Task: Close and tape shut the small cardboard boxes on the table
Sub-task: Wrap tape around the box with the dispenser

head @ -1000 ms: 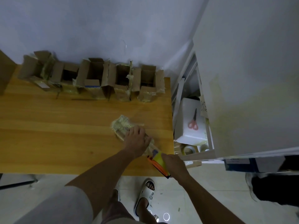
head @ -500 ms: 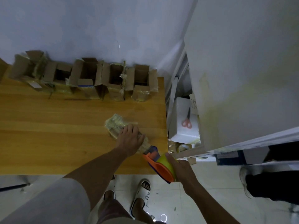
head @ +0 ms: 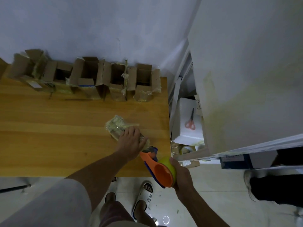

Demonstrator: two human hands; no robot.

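Note:
A small tape-covered cardboard box [head: 116,126] lies on the wooden table [head: 49,136] near its right front corner. My left hand [head: 131,141] presses down on the box's near end, fingers spread over it. My right hand [head: 182,175] grips an orange tape dispenser [head: 158,169] with a yellow-green roll. The dispenser's blade end sits at the box's near end, just over the table's front edge. Several open small boxes [head: 86,76] stand in a row along the far wall.
To the right of the table, a white foam box [head: 186,122] holds red-handled scissors [head: 191,122]. Tape rolls [head: 186,149] lie below it. A white cabinet [head: 246,79] rises at the right. Another person's dark leg [head: 277,189] is at far right.
My right hand has pulled the dispenser back toward me and off the table's front edge, away from the box. My left hand has stayed on the box.

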